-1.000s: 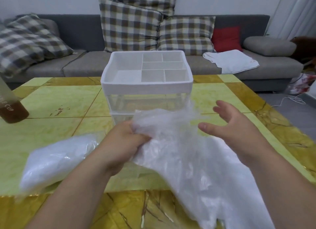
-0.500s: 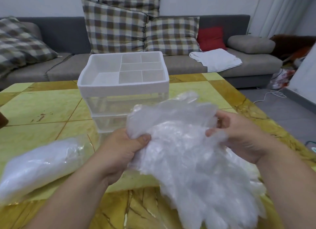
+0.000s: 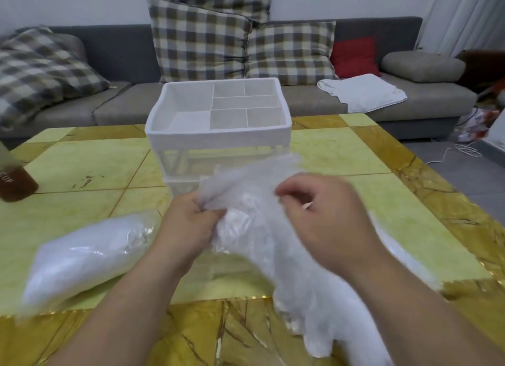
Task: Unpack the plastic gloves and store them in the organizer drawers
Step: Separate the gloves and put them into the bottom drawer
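Left hand (image 3: 188, 223) is gripping a loose bundle of plastic gloves (image 3: 273, 256), holding it over the table (image 3: 82, 160) just in front of the drawer organizer (image 3: 218, 137). Right hand (image 3: 325, 218) is lying on the bundle with fingers curled; it's blurred, so can't tell if it's pinching. A bagged glove pack (image 3: 82, 259) is lying to the left.

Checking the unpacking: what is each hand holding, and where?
Both hold the bunch of plastic gloves: left hand grips its upper left edge, right hand pinches its top, though blurred.
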`<state>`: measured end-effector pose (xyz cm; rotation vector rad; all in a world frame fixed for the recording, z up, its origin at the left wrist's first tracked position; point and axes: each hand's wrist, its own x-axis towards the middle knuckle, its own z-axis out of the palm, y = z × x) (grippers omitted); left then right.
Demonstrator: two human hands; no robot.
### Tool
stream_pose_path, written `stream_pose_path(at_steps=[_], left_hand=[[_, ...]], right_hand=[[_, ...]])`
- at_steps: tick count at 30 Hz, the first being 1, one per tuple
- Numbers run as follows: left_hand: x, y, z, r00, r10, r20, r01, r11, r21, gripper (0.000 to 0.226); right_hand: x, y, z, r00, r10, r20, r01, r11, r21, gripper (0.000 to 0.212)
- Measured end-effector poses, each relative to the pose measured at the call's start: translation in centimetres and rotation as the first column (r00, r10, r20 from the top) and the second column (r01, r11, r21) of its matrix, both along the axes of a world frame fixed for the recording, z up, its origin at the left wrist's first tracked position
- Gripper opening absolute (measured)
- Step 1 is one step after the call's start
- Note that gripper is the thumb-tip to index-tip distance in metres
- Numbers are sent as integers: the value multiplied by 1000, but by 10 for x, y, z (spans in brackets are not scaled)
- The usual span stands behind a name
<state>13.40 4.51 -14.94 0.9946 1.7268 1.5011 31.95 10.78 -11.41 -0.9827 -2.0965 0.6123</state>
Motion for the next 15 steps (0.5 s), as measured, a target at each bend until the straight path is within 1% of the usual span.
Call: stream_pose_path(at_steps=[1,2,3,4,5,7,9,12,13,14,15], left_hand=[[-4,0,-1,1000,17,-20,-16,1000,14,24],[-7,0,-2,998,34,-51,-33,999,18,23],[-10,0,-3,995,51,-85,-50,999,16,25],[-14,0,-6,987,75,-142,-76,997,2,27],[-18,-1,-9,973,104,-209,-111,994,-23,27],[-26,-1,-14,914,135,-383,-187,977,-100,18],[-37,-3,-18,841,118,-528,-248,951,-182,24],[-44,-4,-20,776,37,-630,-283,913,-295,24],[-46,-2,-20,763,11,-646,-280,907,-315,24],[-47,-1,-20,762,-10,-647,-276,900,-338,23],[-47,1,-19,765,-33,-643,-270,890,-368,23]], right_hand=[[-11,-7,-7,986,68,150,-58,996,-73,19],[-20,-10,-16,949,104,298,-70,990,-124,24],[-28,-11,-24,912,125,392,-70,986,-150,29],[-35,-10,-30,887,143,439,-76,983,-167,31],[-40,-9,-36,873,156,463,-91,983,-160,31],[-47,-6,-42,827,166,538,-126,986,-110,27],[-56,-4,-47,771,185,609,-166,982,-89,24],[-65,1,-54,743,184,643,-115,982,-148,32],[-67,3,-55,732,186,655,-96,980,-172,30],[-69,4,-55,715,190,672,-87,979,-184,27],[-69,5,-54,697,194,691,-77,977,-197,31]])
